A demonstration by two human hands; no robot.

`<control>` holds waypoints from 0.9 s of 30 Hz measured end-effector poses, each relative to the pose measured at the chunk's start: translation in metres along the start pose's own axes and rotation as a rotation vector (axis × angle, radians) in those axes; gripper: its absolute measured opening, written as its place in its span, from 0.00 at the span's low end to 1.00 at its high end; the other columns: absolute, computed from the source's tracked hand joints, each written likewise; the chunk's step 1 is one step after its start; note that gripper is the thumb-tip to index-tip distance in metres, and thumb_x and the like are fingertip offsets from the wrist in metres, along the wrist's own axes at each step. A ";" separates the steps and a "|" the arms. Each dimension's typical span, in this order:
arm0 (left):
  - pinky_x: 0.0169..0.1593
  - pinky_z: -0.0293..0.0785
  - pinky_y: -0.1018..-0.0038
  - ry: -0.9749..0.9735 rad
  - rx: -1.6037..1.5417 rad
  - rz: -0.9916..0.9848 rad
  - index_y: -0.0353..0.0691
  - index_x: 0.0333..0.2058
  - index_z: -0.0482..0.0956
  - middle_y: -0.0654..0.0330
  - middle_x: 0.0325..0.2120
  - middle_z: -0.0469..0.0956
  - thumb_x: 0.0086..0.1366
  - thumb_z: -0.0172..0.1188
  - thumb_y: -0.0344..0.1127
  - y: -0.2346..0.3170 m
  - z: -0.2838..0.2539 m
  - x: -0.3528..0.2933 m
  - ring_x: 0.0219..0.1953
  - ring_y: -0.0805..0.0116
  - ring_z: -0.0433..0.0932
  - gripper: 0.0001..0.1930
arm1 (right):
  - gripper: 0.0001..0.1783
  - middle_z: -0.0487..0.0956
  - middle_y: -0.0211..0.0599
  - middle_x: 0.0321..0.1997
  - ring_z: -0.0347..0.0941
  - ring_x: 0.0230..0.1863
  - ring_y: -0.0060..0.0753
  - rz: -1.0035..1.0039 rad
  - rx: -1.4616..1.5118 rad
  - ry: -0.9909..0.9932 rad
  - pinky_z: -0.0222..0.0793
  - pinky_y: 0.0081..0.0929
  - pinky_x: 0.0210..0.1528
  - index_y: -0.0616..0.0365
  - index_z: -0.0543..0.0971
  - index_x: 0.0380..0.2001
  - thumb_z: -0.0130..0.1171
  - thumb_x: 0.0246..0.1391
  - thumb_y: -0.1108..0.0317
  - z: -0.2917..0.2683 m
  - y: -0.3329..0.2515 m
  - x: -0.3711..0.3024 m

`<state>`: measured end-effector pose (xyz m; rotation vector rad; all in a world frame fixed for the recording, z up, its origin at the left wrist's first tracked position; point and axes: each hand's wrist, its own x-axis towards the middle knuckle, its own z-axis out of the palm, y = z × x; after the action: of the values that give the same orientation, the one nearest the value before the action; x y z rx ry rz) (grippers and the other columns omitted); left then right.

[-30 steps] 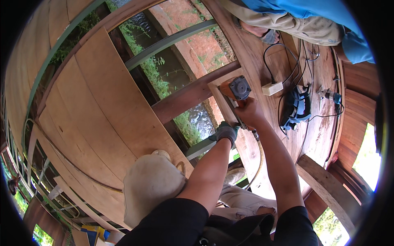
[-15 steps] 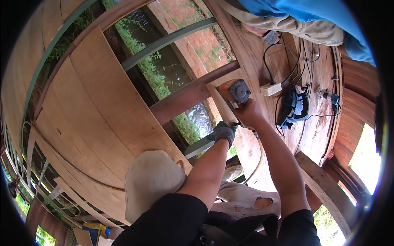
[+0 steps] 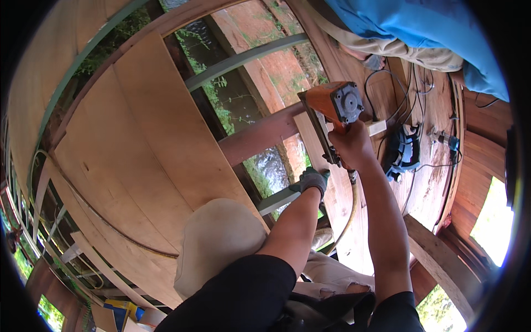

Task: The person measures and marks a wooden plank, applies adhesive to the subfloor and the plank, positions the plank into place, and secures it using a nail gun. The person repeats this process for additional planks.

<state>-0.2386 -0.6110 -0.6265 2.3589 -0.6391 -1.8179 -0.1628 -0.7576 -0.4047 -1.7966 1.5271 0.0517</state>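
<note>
An orange and grey nail gun (image 3: 332,102) is in my bare right hand (image 3: 354,146), the fingers closed around its handle. A yellowish air hose (image 3: 353,210) runs down from the handle's end. The gun's long dark nose side lies over a light wooden plank (image 3: 312,141); whether it touches the wood I cannot tell. My left hand (image 3: 314,180), in a grey-green glove, grips the edge of that plank, beside the end of a green metal joist (image 3: 279,200). Its fingertips are partly hidden.
Fitted floorboards (image 3: 144,138) spread to my left, with a reddish beam (image 3: 260,135) and open gaps above water and plants. To the right lie a blue power tool (image 3: 402,152), a drill (image 3: 445,138), cords and a white socket block (image 3: 377,128). Another person's trousered leg (image 3: 387,41) is at the top right.
My right hand has lifted the nail gun and tilted it, so more of its orange body shows. My left hand stays at the plank's edge. The whole view has shifted slightly.
</note>
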 end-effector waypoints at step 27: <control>0.57 0.74 0.49 -0.022 0.054 0.006 0.37 0.53 0.70 0.46 0.53 0.77 0.56 0.57 0.75 0.007 -0.004 -0.003 0.56 0.45 0.78 0.45 | 0.12 0.78 0.39 0.20 0.76 0.19 0.29 -0.051 0.031 0.063 0.70 0.32 0.23 0.69 0.77 0.28 0.61 0.47 0.68 0.003 0.022 -0.007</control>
<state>-0.2376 -0.6169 -0.6204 2.3709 -0.7062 -1.8499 -0.1828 -0.7501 -0.4150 -1.8270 1.5166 -0.0533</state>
